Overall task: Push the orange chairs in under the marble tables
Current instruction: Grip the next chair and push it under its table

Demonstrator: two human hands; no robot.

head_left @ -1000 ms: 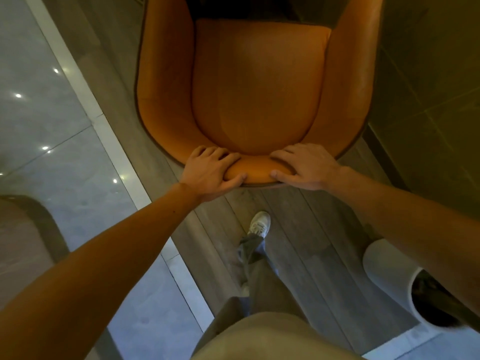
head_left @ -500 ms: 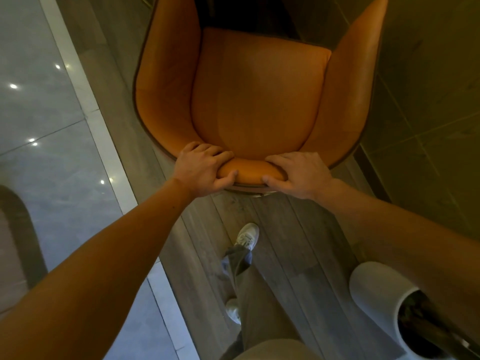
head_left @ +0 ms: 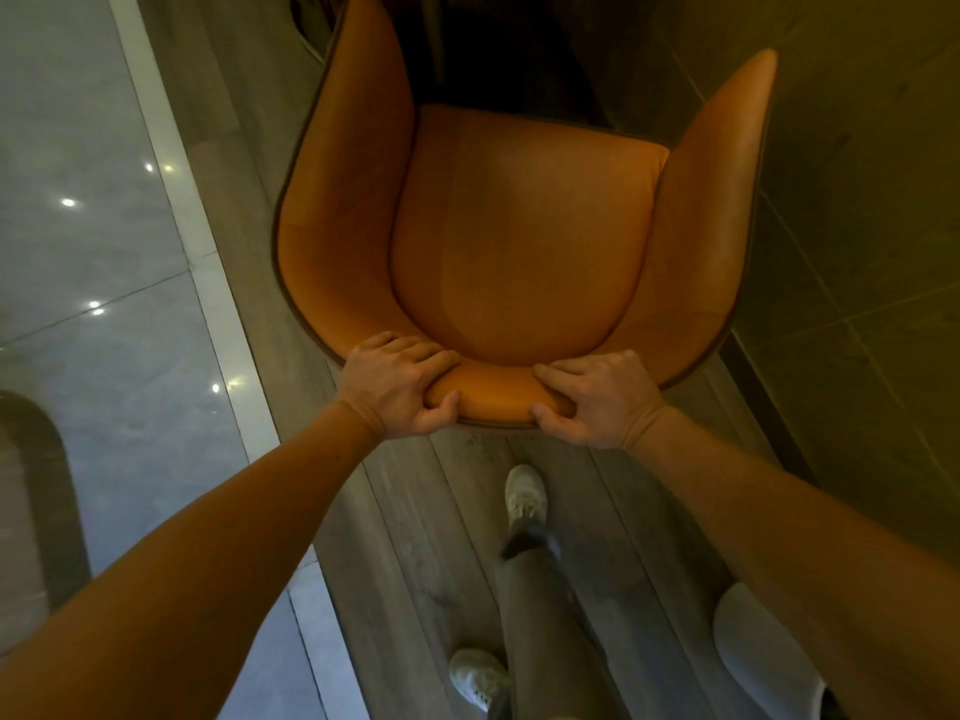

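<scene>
- Now the left hand [head_left: 396, 387] and right hand [head_left: 597, 400] both grip the backrest rim of the orange chair [head_left: 519, 241], fingers curled over it.
- The chair stands on the wooden floor [head_left: 441, 511]; its front points to a dark gap, probably under the table.
- Next move: a straight, even push forward.

Left grip [head_left: 397, 389] and right grip [head_left: 597, 402] on the back rim of the orange chair [head_left: 519, 241], fingers over, thumbs behind.
</scene>
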